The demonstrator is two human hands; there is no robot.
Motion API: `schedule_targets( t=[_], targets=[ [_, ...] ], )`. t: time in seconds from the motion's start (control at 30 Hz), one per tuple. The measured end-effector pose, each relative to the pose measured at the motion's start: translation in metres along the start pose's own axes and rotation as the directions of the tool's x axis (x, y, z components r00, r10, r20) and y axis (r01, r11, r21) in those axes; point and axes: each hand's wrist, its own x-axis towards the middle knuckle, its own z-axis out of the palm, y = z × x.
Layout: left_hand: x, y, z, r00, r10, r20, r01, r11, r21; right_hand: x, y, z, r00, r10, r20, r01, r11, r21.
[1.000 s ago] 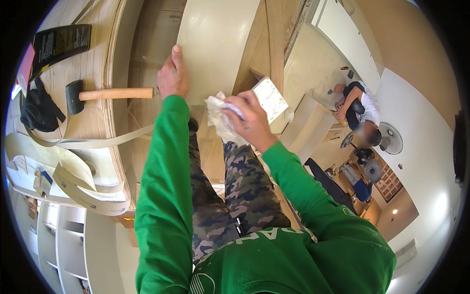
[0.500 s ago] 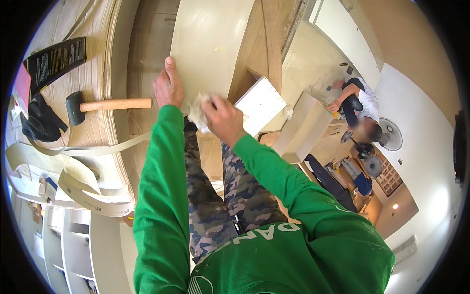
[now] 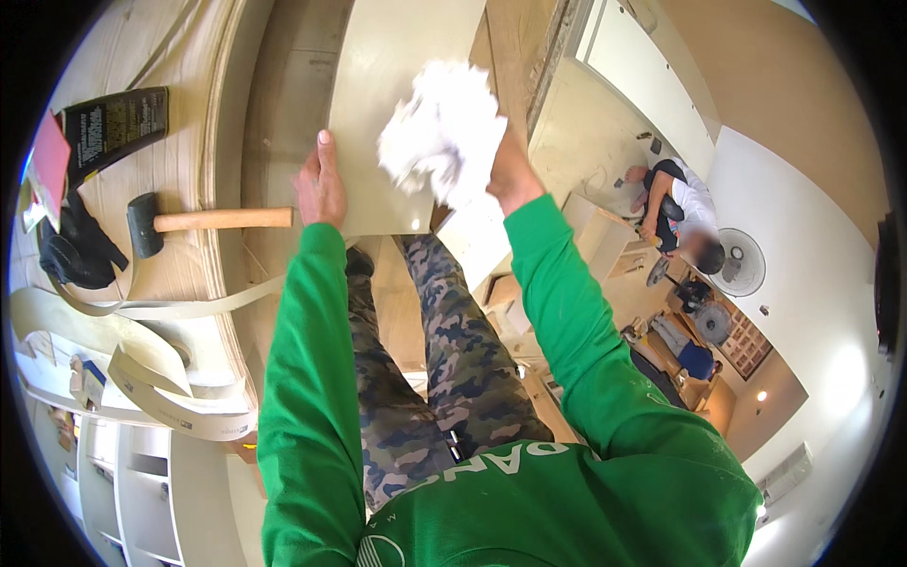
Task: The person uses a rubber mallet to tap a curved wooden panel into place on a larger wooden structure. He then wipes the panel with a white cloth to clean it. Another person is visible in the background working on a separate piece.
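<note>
A long pale panel [image 3: 378, 123] reaches away from me. At its near left edge is my left hand [image 3: 322, 189], thumb laid along the edge and the other fingers curled in, partly hidden. My right hand [image 3: 513, 172] grips a crumpled white rag [image 3: 444, 132] over the panel's right side. Bunched up and blurred, the rag covers most of my right fingers. Whether it touches the panel, I cannot tell.
On a cardboard-topped stack to the left lie a rubber mallet [image 3: 222, 219], a black cloth [image 3: 83, 248], a black package [image 3: 118, 128] and curled edging strip [image 3: 156, 345]. A white board [image 3: 472, 236] shows under my right wrist. Another person [image 3: 694, 194] crouches far right beside a fan [image 3: 737, 263].
My right hand has moved away from me and slightly right with the rag, which looks fluffier and larger now. My left hand stays at the panel's edge.
</note>
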Motion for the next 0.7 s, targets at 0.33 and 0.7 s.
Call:
schedule_targets(
  t=[0.33,0.7],
  targets=[
    [-0.072,-0.013,-0.026,0.997,0.037,0.069,-0.036,0.999,-0.026,-0.042,-0.010,-0.012,0.795,-0.602,0.069,0.456,0.519,-0.723],
    [-0.078,-0.074,-0.043,0.986,0.032,0.162,0.032,0.926,-0.376,0.003,0.058,0.028,0.592,-0.674,0.442,0.376,-0.254,-0.891]
  ],
)
